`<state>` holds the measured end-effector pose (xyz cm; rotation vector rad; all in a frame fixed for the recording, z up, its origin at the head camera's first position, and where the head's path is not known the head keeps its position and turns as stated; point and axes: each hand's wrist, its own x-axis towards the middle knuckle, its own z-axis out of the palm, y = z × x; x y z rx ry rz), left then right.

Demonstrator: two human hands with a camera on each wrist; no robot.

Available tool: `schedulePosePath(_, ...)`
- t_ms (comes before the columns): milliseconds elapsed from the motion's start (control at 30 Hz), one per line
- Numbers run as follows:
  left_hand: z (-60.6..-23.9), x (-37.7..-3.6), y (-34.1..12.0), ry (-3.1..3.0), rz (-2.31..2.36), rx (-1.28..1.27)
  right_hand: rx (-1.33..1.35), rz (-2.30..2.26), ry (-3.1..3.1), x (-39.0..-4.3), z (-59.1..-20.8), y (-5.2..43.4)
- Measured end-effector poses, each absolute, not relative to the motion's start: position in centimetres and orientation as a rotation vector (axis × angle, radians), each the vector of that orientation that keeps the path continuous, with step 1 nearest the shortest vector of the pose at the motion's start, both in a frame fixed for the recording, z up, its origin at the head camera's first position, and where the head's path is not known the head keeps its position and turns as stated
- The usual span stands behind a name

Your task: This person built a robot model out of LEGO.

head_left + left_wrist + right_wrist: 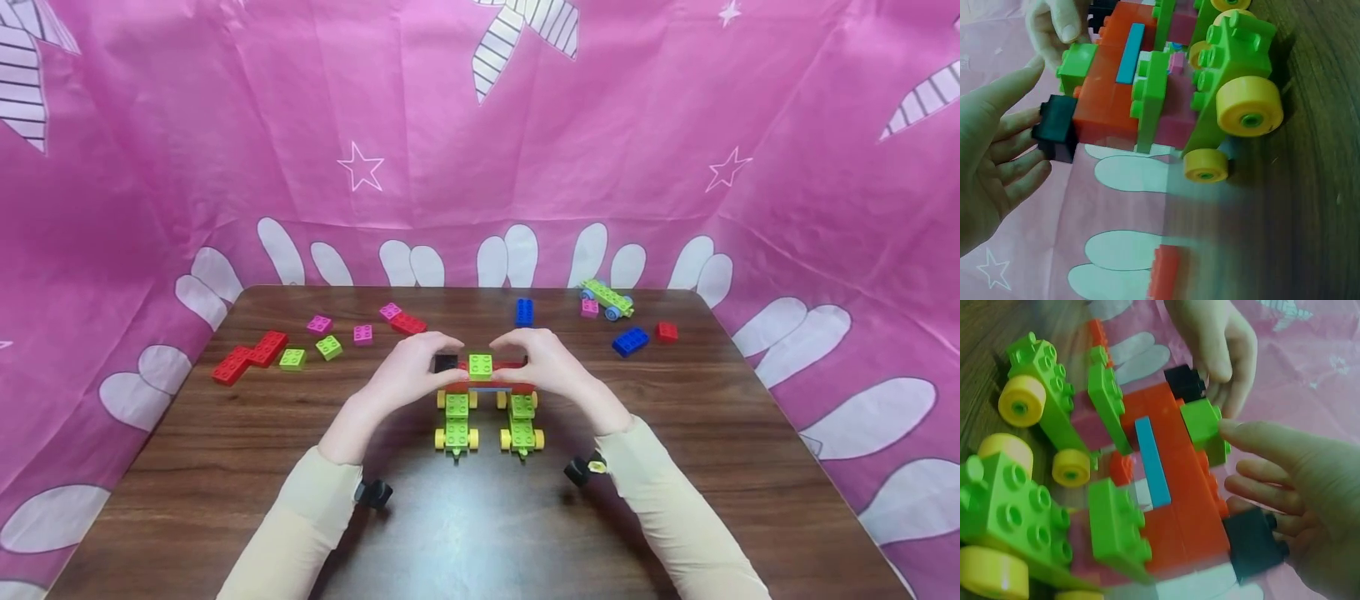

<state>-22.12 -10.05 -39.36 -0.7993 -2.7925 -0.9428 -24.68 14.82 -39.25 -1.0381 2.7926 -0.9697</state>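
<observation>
Hands first: both are on a brick build (487,392) sitting mid-table on the dark wooden table (675,467). It's two green wheeled chassis with yellow wheels side by side, bridged by a red brick span with a thin blue strip under it. A lime green brick (480,365) sits on top in the middle, and there's a black brick (446,363) at each end of the red span.

Left hand (411,372) curls over the left end, fingertips resting on the black brick there; in the left wrist view the fingers look fairly straight and just touching it (1055,127), not wrapped round. Right hand (546,367) curls over the right end, with the thumb tip against the lime brick and the fingers against the other black brick (1252,542).

Around it: a red brick cluster (249,353) far left, two lime bricks (309,352) and pink bricks (341,328) beside that, another red brick (408,322) behind the left hand. Blue brick (524,311) stands just behind the build. Further right is a small wheeled green piece (607,298), a second blue brick (630,341) and a small red brick (666,332). Pink starry cloth (480,142) walls off everything behind.
</observation>
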Motion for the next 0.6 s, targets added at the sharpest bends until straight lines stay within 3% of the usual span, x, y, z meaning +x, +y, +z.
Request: schedulePosePath(600, -38.6, -21.2, -16.2, -2.37, -0.794, -0.778, -0.846, -1.199, 2.65, -25.2, -41.4, 17.7)
